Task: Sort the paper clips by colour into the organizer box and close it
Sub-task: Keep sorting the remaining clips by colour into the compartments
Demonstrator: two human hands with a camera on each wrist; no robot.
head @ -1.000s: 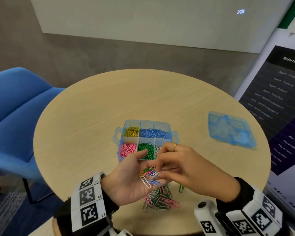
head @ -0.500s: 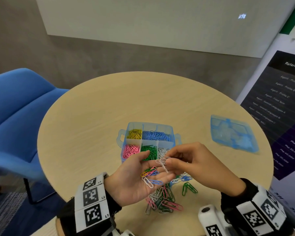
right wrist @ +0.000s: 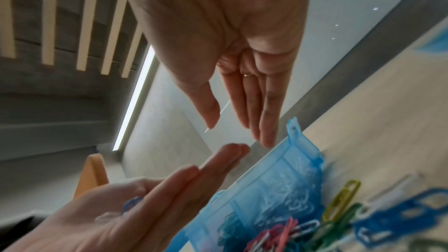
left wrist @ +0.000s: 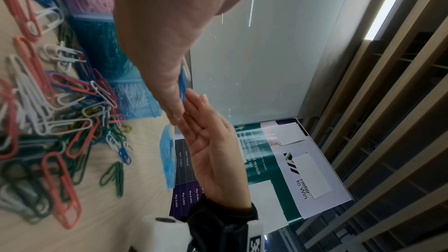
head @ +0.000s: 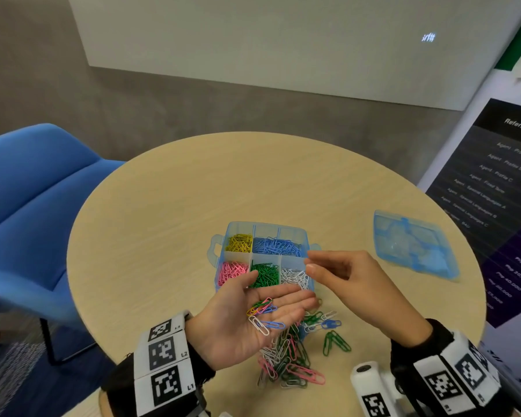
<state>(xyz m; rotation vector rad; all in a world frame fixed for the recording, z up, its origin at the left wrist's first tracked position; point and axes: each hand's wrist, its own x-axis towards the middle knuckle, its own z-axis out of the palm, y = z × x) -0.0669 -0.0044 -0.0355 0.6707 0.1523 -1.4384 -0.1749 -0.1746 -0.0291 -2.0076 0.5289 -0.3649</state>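
The left hand (head: 247, 323) lies palm up just near of the box (head: 263, 257), fingers straight and together; a few clips (head: 263, 316) rest loose on its palm, among them green, pink, yellow, blue and white ones; nothing is gripped. The right hand (head: 348, 278) hovers over the box's right near corner, above the white compartment; its fingers (right wrist: 257, 102) are straight, the thumb a little apart from them, and it holds nothing that can be seen.

The box sits open at the middle of the round table (head: 163, 224); yellow clips fill its far left compartment, blue the far middle and right, pink the near left, green the near middle, white the near right. The lid (head: 415, 248) lies flat on the table, well apart to the right of the box, near the table's right edge.

A pile (head: 289, 359) of mixed clips lies on the table near of the box, partly under the left hand; a few green, white and blue ones (head: 328, 329) lie scattered just right of it.

A blue chair (head: 33, 206) stands left of the table; a dark poster (head: 494, 188) stands to the right.
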